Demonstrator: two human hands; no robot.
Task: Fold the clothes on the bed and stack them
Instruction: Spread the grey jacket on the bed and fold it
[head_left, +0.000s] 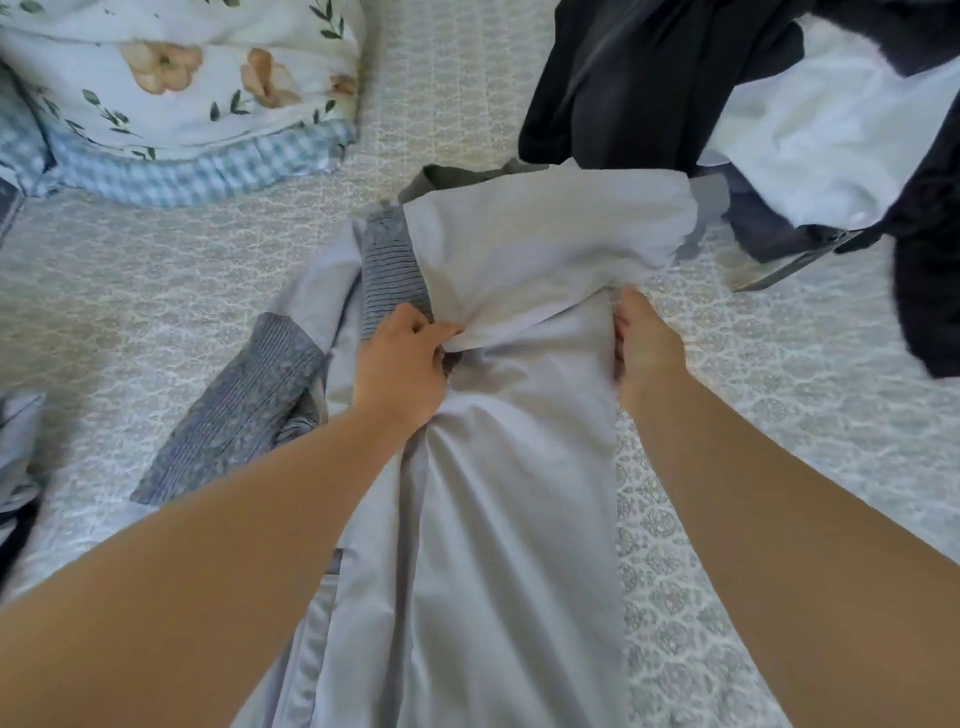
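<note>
A: What lies nearest?

B: A pale lilac-grey cotton garment with ribbed grey knit cuffs (498, 493), spread lengthways on the bed's quilted pale-green patterned coverlet (779, 415). Two bare forearms reach over it from the near edge.

A: And the hands?

B: The left hand (402, 364) has its fingers curled round a bunched fold at the garment's left side, thumb and fingertips pinching the cloth beside a ribbed knit band. The right hand (647, 343) grips the garment's right edge, fingers curled under the fabric, level with the left hand. Between them the upper part of the garment is doubled over towards the far side.

A: To the left of the garment?

B: One ribbed grey knit sleeve end (244, 400) lies flat on the coverlet, angled away from the garment's body. At the frame's left edge is another bit of pale cloth; what it is I cannot tell.

A: Beyond the garment?

B: Just past its folded top, to the right, an unfolded heap: a dark navy garment (623, 78) and a white crumpled garment (831, 130) lying tangled together. Far to the left of the garment, a floral white duvet with a blue gingham edge (182, 78), well apart from it.
</note>
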